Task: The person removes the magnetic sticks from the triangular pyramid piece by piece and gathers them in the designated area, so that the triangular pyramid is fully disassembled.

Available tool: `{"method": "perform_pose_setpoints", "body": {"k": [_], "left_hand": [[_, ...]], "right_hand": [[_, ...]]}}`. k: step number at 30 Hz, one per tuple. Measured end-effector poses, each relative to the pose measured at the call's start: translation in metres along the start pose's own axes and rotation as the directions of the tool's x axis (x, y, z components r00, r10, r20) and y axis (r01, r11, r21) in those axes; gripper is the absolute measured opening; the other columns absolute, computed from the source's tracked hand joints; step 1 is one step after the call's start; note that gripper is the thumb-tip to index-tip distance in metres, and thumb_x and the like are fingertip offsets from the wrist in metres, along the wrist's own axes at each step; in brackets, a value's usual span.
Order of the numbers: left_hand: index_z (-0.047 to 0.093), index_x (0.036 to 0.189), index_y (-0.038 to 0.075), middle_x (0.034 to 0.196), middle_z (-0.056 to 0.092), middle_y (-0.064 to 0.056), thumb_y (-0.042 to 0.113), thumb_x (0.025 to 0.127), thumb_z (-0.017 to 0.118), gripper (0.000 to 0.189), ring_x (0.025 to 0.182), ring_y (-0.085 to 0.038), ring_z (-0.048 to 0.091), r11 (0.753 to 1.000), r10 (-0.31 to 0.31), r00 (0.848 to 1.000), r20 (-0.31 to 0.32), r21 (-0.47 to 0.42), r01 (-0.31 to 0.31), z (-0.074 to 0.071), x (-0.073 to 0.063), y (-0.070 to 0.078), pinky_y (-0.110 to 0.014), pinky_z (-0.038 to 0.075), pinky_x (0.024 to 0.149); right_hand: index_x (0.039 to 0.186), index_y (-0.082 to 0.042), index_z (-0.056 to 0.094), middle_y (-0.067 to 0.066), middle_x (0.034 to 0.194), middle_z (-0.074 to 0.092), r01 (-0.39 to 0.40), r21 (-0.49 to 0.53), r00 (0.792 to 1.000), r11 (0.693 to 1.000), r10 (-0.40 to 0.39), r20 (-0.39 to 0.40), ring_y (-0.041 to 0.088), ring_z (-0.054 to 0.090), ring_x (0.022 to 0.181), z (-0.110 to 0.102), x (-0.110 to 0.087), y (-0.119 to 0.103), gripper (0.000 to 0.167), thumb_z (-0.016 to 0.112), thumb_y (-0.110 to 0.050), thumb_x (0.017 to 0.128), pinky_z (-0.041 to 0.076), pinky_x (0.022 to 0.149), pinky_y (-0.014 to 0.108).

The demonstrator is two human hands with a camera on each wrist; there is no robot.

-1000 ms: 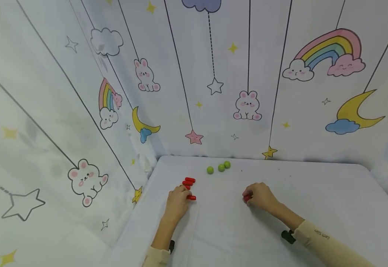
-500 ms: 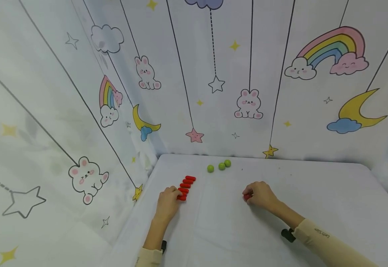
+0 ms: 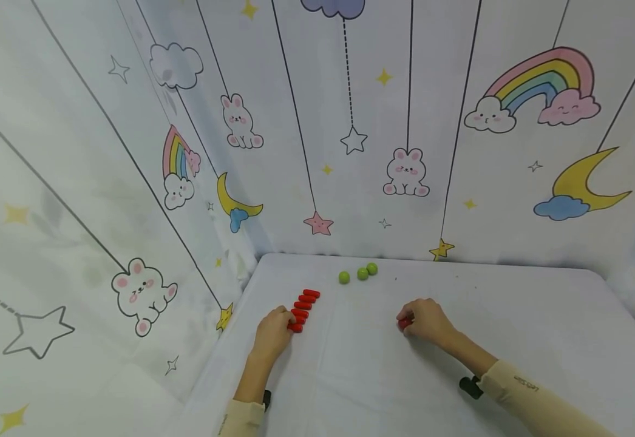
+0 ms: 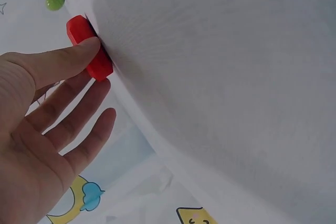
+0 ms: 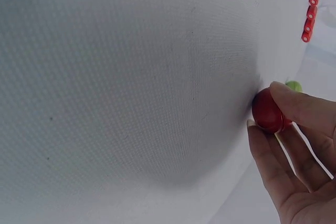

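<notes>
At the near end of a slanting row of short red bars (image 3: 303,305), my left hand (image 3: 272,332) pinches the last red bar (image 4: 79,28). This bar is faceted, and in the left wrist view the thumb lies across it while the other fingers spread below. The right wrist view shows a pale round mark on the end of each bar in the row (image 5: 312,12). Further right, my right hand (image 3: 428,321) holds a shiny red ball (image 5: 266,112) low at the tabletop between thumb and fingers. More red shows behind that ball, partly hidden by the fingers.
Three green balls (image 3: 362,274) lie toward the back of the white-covered table (image 3: 492,340), two of them side by side. A white curtain (image 3: 295,176) printed with rabbits, stars and rainbows hangs behind and to the left. A few dark specks dot the cloth.
The left hand has moved left and slightly nearer, bringing its red bar to the near end of the row. My right hand stays where it was with the red ball.
</notes>
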State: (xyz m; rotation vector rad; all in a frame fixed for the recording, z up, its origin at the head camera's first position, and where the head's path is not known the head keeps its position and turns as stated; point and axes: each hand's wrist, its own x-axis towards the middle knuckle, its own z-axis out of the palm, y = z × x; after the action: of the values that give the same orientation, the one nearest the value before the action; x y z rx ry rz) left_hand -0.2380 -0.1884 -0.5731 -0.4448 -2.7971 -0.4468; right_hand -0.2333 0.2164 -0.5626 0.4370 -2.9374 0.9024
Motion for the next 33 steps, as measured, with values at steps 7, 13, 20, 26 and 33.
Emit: {"method": "perform_pose_setpoints", "body": {"k": [7,13,20,26,33], "left_hand": [[0.079,0.095,0.008,0.091,0.067,-0.002,-0.004,0.078,0.085,0.023,0.084,-0.022,0.066,0.998,-0.063,0.997,0.044,-0.007,0.064,0.000,0.000,-0.001,-0.038,0.058,0.074],[0.079,0.097,0.009,0.091,0.067,-0.002,-0.003,0.078,0.085,0.023,0.083,-0.021,0.066,0.998,-0.066,0.997,0.049,-0.011,0.067,-0.001,-0.002,0.001,-0.037,0.058,0.073],[0.078,0.099,0.009,0.097,0.070,-0.004,-0.002,0.079,0.084,0.024,0.089,-0.025,0.067,0.998,-0.068,0.997,0.038,-0.005,0.068,-0.006,-0.004,0.006,-0.042,0.059,0.076],[0.078,0.100,0.011,0.100,0.070,-0.005,0.005,0.080,0.087,0.023,0.088,-0.024,0.065,0.998,-0.059,0.998,0.036,-0.026,0.060,-0.009,-0.007,0.012,-0.040,0.058,0.074],[0.076,0.109,0.008,0.109,0.068,-0.006,0.014,0.076,0.093,0.038,0.093,-0.025,0.064,0.998,0.004,0.994,0.107,-0.067,0.004,-0.018,-0.014,0.035,-0.044,0.056,0.076]], "right_hand": [[0.094,-0.011,0.081,-0.001,0.090,0.075,0.003,0.029,1.000,1.000,-0.004,0.019,0.017,0.067,0.085,-0.002,0.003,-0.001,0.024,0.091,-0.002,0.074,0.058,0.076,0.040],[0.097,-0.009,0.081,0.000,0.090,0.076,0.005,0.052,1.000,0.999,-0.006,0.016,0.013,0.067,0.080,0.000,0.008,0.003,0.023,0.091,-0.008,0.077,0.055,0.066,0.029],[0.104,-0.008,0.079,0.001,0.093,0.075,-0.051,0.090,0.999,0.995,0.052,-0.003,0.014,0.067,0.082,-0.001,0.016,0.011,0.024,0.088,-0.012,0.082,0.056,0.067,0.030],[0.106,-0.006,0.079,0.004,0.096,0.076,-0.060,0.046,0.998,0.997,0.060,-0.008,0.017,0.068,0.084,-0.007,0.033,0.021,0.024,0.086,-0.013,0.084,0.056,0.071,0.034],[0.107,-0.003,0.079,0.006,0.098,0.076,-0.074,0.025,0.997,0.997,0.074,-0.003,0.018,0.066,0.084,-0.014,0.053,0.026,0.026,0.085,-0.014,0.085,0.055,0.072,0.036]]}}
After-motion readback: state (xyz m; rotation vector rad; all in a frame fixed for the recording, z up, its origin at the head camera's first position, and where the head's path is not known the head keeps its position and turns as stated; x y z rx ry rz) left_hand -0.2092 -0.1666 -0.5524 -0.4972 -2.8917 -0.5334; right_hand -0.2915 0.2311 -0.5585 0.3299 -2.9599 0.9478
